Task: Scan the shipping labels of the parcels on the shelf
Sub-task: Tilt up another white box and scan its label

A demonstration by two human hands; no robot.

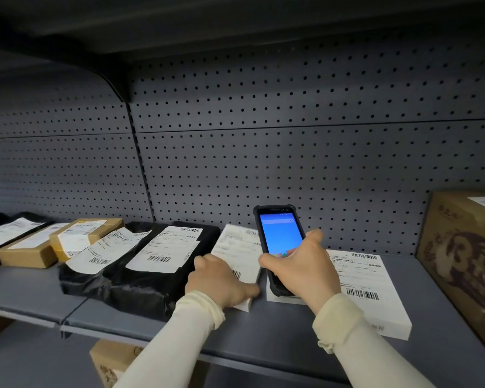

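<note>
My right hand [303, 267] grips a black handheld scanner [280, 233] with a lit blue screen, held upright above the shelf [157, 326]. My left hand [219, 278] rests on a narrow white box [235, 245], fingers curled over its near end beside the label's barcode. To the right lies a flat white box [375, 287] with a shipping label and barcodes, partly behind my right wrist. Left of my hand sit two black poly bags [151, 270], each with a white label facing up.
Two brown cardboard boxes [65, 242] and another black bag [0, 231] lie at the far left. A large printed carton [465, 256] stands at the right end. A pegboard wall [291, 152] backs the shelf. A carton [115, 362] sits on the level below.
</note>
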